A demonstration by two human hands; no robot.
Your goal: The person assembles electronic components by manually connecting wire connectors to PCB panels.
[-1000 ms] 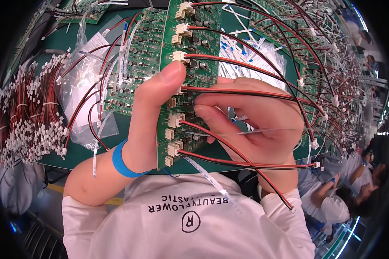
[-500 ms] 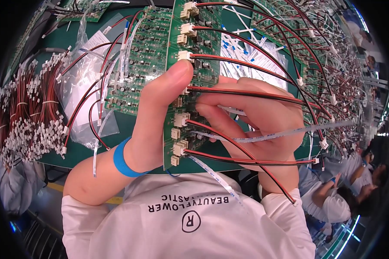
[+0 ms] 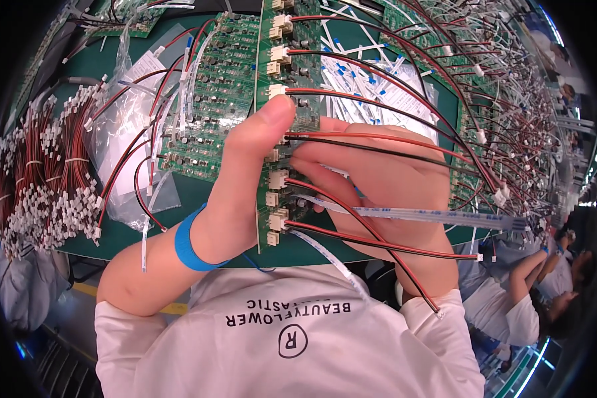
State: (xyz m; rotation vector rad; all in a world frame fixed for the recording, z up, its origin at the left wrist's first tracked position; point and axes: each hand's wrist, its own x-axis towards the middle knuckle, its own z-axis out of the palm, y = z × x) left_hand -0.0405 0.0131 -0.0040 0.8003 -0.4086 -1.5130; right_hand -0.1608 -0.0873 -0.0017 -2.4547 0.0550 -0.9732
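Left hand [image 3: 245, 179]: closed on green circuit board [image 3: 292, 99], thumb on top. Right hand [image 3: 385, 179]: fingers curled, pinching flat ribbon cable [image 3: 411, 213] at board; red-black wires attached.

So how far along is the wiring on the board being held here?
Done: several white connectors up the green circuit board already carry red-black wire pairs. In hand: the left hand braces the board while the right hand works a flat white ribbon cable at mid-board. Left: lower connectors look empty.
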